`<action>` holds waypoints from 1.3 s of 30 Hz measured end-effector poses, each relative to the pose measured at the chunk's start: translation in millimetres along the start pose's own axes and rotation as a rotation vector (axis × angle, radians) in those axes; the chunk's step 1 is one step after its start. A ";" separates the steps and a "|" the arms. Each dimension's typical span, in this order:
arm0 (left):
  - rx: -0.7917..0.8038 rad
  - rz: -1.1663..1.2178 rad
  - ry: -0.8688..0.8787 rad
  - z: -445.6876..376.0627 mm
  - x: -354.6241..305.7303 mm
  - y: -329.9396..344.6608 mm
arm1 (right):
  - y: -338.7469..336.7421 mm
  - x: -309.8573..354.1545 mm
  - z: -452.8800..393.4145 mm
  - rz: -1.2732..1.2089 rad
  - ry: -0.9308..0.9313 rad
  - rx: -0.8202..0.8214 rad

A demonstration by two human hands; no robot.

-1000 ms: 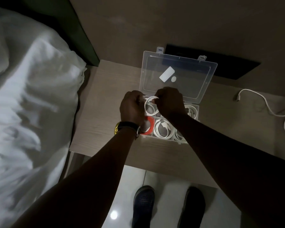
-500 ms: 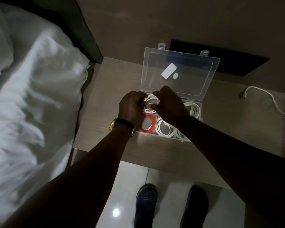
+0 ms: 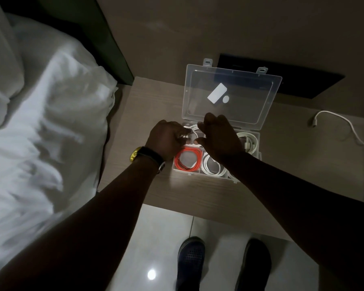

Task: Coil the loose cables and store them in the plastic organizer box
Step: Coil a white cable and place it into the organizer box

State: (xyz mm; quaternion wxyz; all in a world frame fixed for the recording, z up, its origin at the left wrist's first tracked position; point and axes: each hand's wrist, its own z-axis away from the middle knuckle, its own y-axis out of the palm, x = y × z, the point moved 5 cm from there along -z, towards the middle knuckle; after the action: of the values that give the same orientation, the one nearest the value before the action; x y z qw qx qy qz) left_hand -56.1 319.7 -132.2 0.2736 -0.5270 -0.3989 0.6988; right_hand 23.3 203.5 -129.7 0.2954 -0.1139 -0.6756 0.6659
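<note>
A clear plastic organizer box (image 3: 258, 137) sits on the wooden bedside table (image 3: 151, 106) with its lid (image 3: 246, 97) standing open. Its front compartments hold a red coiled cable (image 3: 187, 161) and a white coiled cable (image 3: 213, 168). Another white coil (image 3: 248, 141) lies in the back right compartment. My left hand (image 3: 166, 139) has its fingertips closed on a white coiled cable (image 3: 194, 130) lying in the back left compartment. My right hand (image 3: 219, 135) hovers over the box's middle with fingers spread, hiding the middle compartment. A loose white cable (image 3: 345, 127) lies on the table at the right.
A bed with white bedding (image 3: 40, 122) borders the table's left edge. A black panel (image 3: 282, 80) lies behind the box against the wall. Below the table's front edge are a tiled floor and my dark shoes (image 3: 190, 261).
Both hands lowered the white coil into the back left compartment. My right hand has let go and spread its fingers; my left hand stays on the coil.
</note>
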 end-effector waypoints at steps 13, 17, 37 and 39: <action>-0.009 0.053 -0.113 1.0 0.0 5.6 | -8.6 -11.6 -6.4 -0.223 0.158 0.028; 0.069 0.055 -0.119 1.9 2.6 4.8 | -10.8 2.1 -10.1 -0.113 0.118 0.088; -0.011 -0.024 -0.190 4.3 -11.4 10.8 | -13.1 0.8 -21.6 0.078 0.115 0.113; -0.003 -0.012 -0.195 7.0 -13.8 9.7 | -10.2 6.0 -18.6 0.064 0.064 0.130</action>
State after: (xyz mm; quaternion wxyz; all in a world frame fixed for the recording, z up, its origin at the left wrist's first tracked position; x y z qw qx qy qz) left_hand -58.3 301.5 -132.4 0.2367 -0.4544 -0.4281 0.7445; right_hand 31.3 221.4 -119.5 0.3021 -0.1374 -0.6172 0.7134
